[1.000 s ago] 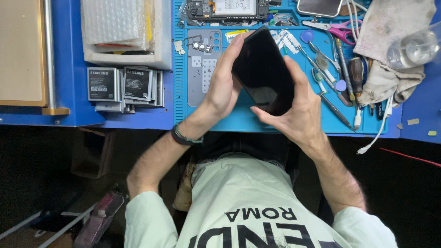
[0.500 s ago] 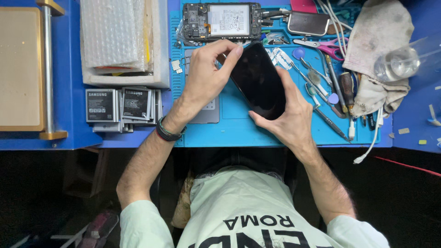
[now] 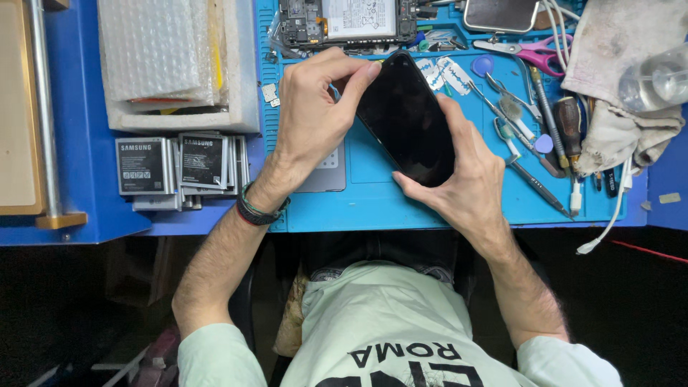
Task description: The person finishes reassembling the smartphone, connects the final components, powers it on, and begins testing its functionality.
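Black phone screen panel (image 3: 406, 118) was held tilted above the blue mat (image 3: 373, 201), between both hands. Left hand (image 3: 312, 107) pinched the panel's top left corner, thumb and forefinger pressed together on the edge. Right hand (image 3: 469, 183) cupped the lower right edge, fingers spread along the side and thumb under the bottom corner. Whether the left fingertips were peeling a film or just gripping the edge could not be told; too small.

To do it well: keep the right grip on the edges only, off the glass face, steady the panel low over the mat, and work the corner slowly with the left pinch so the panel does not flex.

Above the grip lay the opened phone body (image 3: 347, 21); right of the grip were tweezers (image 3: 516, 118), scissors (image 3: 530, 51) and a rag (image 3: 616, 64); left of it, a stack of batteries (image 3: 175, 168) on the counter (image 3: 79, 179).

Against half a second earlier: the left hand had slid further up to the top corner, and the panel sat slightly more upright in the grip. The right hand stayed put.
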